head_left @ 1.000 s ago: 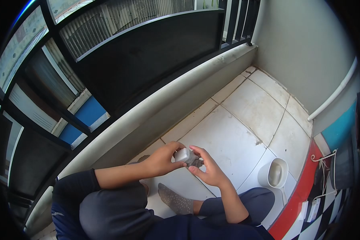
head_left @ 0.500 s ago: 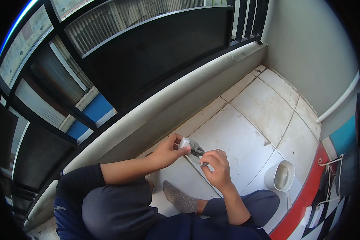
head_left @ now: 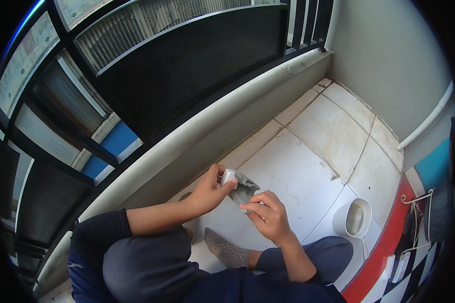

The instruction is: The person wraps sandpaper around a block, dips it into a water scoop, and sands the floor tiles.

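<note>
Between thumb and fingers, my left hand (head_left: 210,191) grips a small white object (head_left: 228,177), too small to identify further. A grey-green cloth (head_left: 245,189) hangs spread from that object toward the right. My right hand (head_left: 269,214) pinches the lower edge of the cloth with thumb and fingertips. Both hands are over the white tiles, in front of my folded legs. Below them is my foot in a grey dotted sock (head_left: 224,247).
A white dipper (head_left: 352,218) with a handle stands on the tiled floor (head_left: 298,171) at the right. A low ledge (head_left: 187,132) with a black metal fence (head_left: 197,60) runs along the left. At the far right, a white pipe (head_left: 425,121) and cords hang near a red strip.
The cloth was bunched at the white object and is now spread out between my hands. My right hand has closed on its edge and moved slightly down. The view shifted slightly.
</note>
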Demonstrator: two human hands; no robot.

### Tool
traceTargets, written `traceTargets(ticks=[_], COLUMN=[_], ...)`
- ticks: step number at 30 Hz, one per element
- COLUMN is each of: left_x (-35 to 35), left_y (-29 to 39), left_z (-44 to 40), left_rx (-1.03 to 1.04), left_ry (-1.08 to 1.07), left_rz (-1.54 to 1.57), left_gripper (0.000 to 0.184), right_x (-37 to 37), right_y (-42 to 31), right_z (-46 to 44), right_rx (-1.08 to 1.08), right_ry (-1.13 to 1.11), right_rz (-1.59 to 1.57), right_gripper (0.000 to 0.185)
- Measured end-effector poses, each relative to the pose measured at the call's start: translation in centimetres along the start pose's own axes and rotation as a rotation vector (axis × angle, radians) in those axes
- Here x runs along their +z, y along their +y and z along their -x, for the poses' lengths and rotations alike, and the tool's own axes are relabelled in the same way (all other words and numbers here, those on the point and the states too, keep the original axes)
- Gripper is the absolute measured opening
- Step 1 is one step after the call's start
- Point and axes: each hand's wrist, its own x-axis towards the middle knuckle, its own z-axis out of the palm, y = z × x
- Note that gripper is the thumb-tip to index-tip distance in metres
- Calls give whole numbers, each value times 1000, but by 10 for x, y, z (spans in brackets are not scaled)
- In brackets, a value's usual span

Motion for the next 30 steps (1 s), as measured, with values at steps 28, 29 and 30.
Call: traceTargets(ticks=[28,29,30], left_x=[-1,-1,0], left_y=[33,30,26], left_z=[9,9,10], left_rx=[332,331,325], left_ry=[-412,-412,-411], left_rz=[-270,-270,-228], left_gripper=[45,45,45], right_x=[2,4,6], right_y=[17,19,21], right_z=[8,9,11], right_rx=[597,575,575], right_ry=[198,226,226], right_rz=[-654,-726,-726], right_gripper=[14,16,16])
